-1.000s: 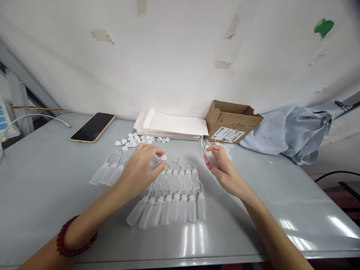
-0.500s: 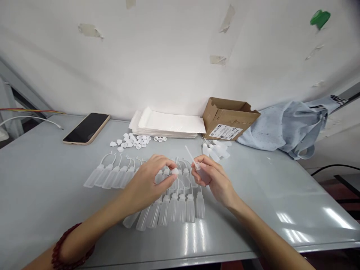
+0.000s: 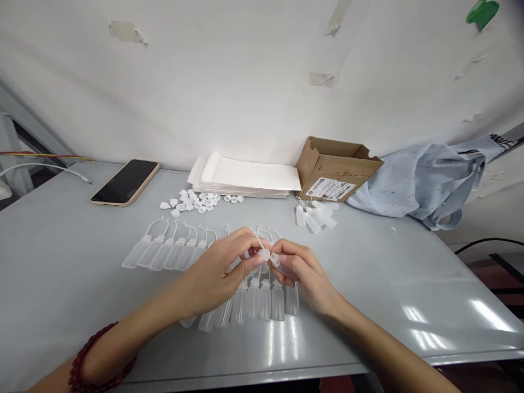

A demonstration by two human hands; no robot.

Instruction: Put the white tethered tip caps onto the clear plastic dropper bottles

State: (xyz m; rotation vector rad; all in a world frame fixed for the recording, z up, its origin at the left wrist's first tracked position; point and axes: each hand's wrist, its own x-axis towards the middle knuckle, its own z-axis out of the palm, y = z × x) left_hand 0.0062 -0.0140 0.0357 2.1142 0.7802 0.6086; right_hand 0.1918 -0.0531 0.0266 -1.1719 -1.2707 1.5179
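Observation:
Between thumb and fingers, my left hand pinches a small white cap. My right hand is closed around a translucent plastic bottle, its neck tilted toward the cap. Cap and bottle neck are side by side; whether they touch I cannot tell. A thin white strap rises near the cap. Under and beyond my hands lie two rows of translucent bottles with thin curved straps, one of them a front-row bottle and another a back-row bottle. My hands partly hide both rows.
Loose white caps lie behind the rows. A phone rests at left, a stack of white envelopes by the wall. Several more bottles lie before a cardboard box, beside a light blue cloth bag.
My right hand has moved left with the bottle and tilted it toward the cap. My left hand has shifted slightly right, so the two hands now meet. The view has shifted slightly.

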